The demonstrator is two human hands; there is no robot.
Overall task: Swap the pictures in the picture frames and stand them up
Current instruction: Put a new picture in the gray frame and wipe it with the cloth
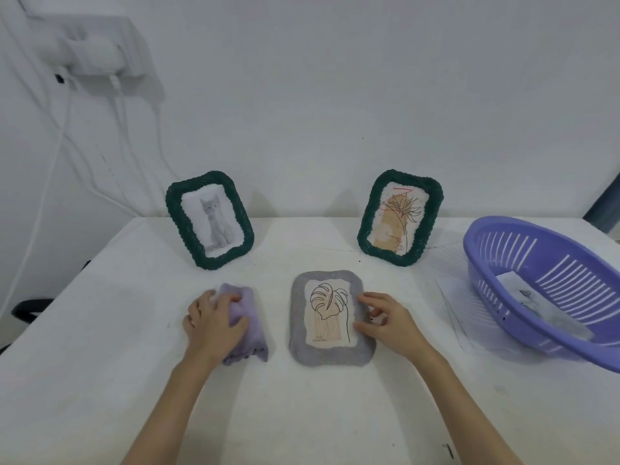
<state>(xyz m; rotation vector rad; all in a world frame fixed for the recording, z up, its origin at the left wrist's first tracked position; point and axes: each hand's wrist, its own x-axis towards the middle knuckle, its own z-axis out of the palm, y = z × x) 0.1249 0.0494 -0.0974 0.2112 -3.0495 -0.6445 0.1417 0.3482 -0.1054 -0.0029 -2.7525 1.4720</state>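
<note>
A grey woven frame (330,355) lies flat on the white table (100,364), face up, showing a line-drawn leaf picture. My right hand (389,325) rests on its right edge, fingers bent against the rim. To its left, my left hand (211,322) grips a folded purple cloth (248,344). Two dark green woven frames stand upright near the wall: the left one (209,219) holds a grey cat picture, the right one (401,216) holds a plant drawing on tan.
A purple slotted plastic basket (550,273) sits at the right with papers inside. Clear sheets (456,297) lie beside it. A wall socket with white cables (97,52) hangs at the upper left. A dark chair part (30,308) shows past the table's left edge.
</note>
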